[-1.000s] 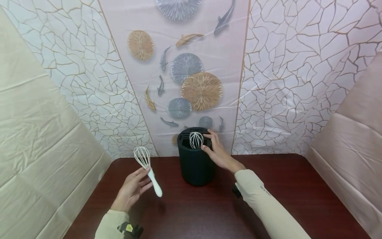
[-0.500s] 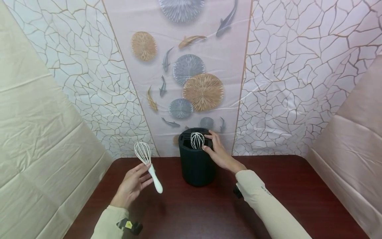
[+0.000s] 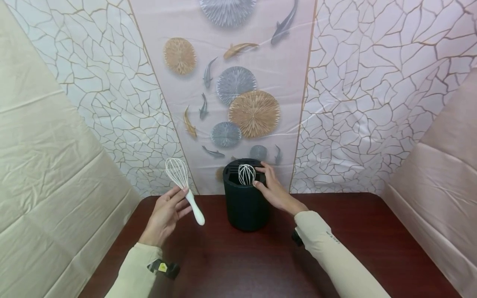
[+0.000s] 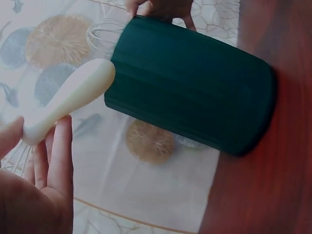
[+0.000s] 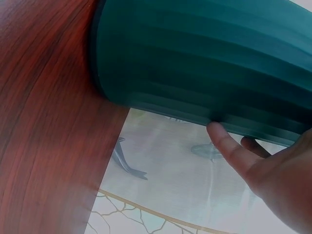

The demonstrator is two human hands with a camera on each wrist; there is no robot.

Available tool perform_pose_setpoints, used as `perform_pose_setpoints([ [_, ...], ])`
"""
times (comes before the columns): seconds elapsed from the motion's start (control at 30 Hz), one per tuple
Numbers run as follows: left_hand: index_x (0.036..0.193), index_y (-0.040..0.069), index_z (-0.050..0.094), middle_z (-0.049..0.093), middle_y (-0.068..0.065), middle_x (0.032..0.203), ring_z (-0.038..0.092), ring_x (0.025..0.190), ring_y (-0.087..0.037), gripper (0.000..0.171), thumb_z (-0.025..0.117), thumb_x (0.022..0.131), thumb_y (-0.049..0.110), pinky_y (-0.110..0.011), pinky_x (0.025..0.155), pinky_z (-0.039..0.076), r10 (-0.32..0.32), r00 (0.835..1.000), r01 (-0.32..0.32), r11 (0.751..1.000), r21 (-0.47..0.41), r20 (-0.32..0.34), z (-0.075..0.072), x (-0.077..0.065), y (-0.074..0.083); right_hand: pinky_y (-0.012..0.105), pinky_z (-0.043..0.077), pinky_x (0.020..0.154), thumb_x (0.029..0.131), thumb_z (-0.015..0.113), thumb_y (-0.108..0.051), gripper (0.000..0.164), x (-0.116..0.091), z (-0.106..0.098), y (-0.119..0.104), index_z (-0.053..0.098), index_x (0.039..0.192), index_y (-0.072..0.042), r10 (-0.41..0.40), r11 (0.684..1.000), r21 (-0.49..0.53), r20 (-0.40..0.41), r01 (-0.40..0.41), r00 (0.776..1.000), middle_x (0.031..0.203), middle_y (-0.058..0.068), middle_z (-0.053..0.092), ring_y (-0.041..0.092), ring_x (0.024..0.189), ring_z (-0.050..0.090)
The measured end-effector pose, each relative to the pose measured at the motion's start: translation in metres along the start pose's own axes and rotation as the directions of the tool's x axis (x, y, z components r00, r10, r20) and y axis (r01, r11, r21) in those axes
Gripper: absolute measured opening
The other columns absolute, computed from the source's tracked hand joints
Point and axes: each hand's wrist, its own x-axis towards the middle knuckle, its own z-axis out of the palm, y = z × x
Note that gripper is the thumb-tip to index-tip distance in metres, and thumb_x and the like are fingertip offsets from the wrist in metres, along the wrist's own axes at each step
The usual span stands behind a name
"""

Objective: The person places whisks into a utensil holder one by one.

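Observation:
My left hand [image 3: 165, 215] pinches a white whisk [image 3: 195, 207] between thumb and fingers near where its handle meets the wires. The wire head points up and left, and the handle slants down to the right, raised over the table. A dark green, ribbed utensil holder [image 3: 246, 209] stands upright to its right, with a slotted section inside at the back. Another white whisk [image 3: 246, 174] stands in it, wire head up, its lower part hidden. My right hand [image 3: 275, 191] grips the holder's right side at the rim; in the right wrist view a fingertip [image 5: 217, 127] touches the ribbed wall.
The holder stands on a dark red-brown wooden table [image 3: 238, 265], near its back edge. Behind it hangs a patterned backdrop [image 3: 231, 111] with fish and round motifs. Beige cloth panels [image 3: 56, 186] flank the table on both sides.
My left hand has risen with the whisk, lifting it further above the table. My right hand stays at the holder's rim, and the holder and the whisk inside keep their place.

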Motion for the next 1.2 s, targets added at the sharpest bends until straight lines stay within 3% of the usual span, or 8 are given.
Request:
perform_pose_setpoints([
  [0.2,0.163,0.001,0.033,0.055,-0.010,0.143,0.071,0.109,-0.012,0.067,0.065,0.108,0.021,-0.034,0.092,0.060,0.040,0.998,-0.041,0.999,0.013,0.038,0.013,0.004,0.012,0.070,0.023,0.120,0.112,0.045,-0.047,0.065,0.002,-0.001,0.007,0.027,0.164,-0.013,-0.003,1.000,-0.003,0.008,0.003,1.000,0.176,0.010,0.003,0.043,0.159,0.014],
  [0.3,0.164,0.002,0.031,0.051,-0.012,0.148,0.071,0.110,-0.012,0.069,0.065,0.107,0.022,-0.034,0.093,0.060,0.039,0.998,-0.040,0.999,0.012,0.042,0.019,0.005,0.016,0.070,0.024,0.120,0.112,0.045,-0.047,0.065,0.001,-0.001,0.004,0.028,0.163,-0.011,-0.011,1.000,-0.009,0.002,0.011,1.000,0.175,0.011,0.004,0.044,0.158,0.015],
  [0.6,0.165,0.004,0.031,0.053,-0.009,0.143,0.070,0.111,-0.012,0.070,0.065,0.107,0.024,-0.034,0.093,0.060,0.049,0.998,-0.049,0.999,0.009,0.046,0.031,0.007,0.023,0.069,0.024,0.121,0.112,0.047,-0.040,0.063,-0.001,-0.001,-0.002,0.027,0.163,-0.008,-0.017,1.000,-0.014,-0.002,0.017,1.000,0.175,0.013,0.006,0.044,0.158,0.017],
  [0.87,0.148,0.005,0.047,0.065,-0.001,0.121,0.071,0.109,-0.015,0.047,0.065,0.107,0.019,-0.038,0.091,0.061,0.121,0.992,-0.120,0.992,-0.039,0.020,0.042,0.010,0.026,0.068,0.023,0.121,0.112,0.045,-0.043,0.065,-0.001,0.000,0.000,0.026,0.163,-0.009,-0.013,1.000,-0.008,0.000,0.013,1.000,0.175,0.013,0.005,0.043,0.158,0.016],
  [1.2,0.145,0.002,0.049,0.062,-0.008,0.127,0.066,0.125,-0.027,0.045,0.066,0.107,0.017,-0.043,0.095,0.060,0.170,0.984,-0.165,0.981,-0.103,0.048,0.062,0.013,0.030,0.068,0.024,0.121,0.112,0.048,-0.037,0.061,-0.001,0.000,-0.003,0.028,0.163,-0.009,-0.018,1.000,-0.006,-0.005,0.018,1.000,0.175,0.013,0.005,0.043,0.158,0.016],
])
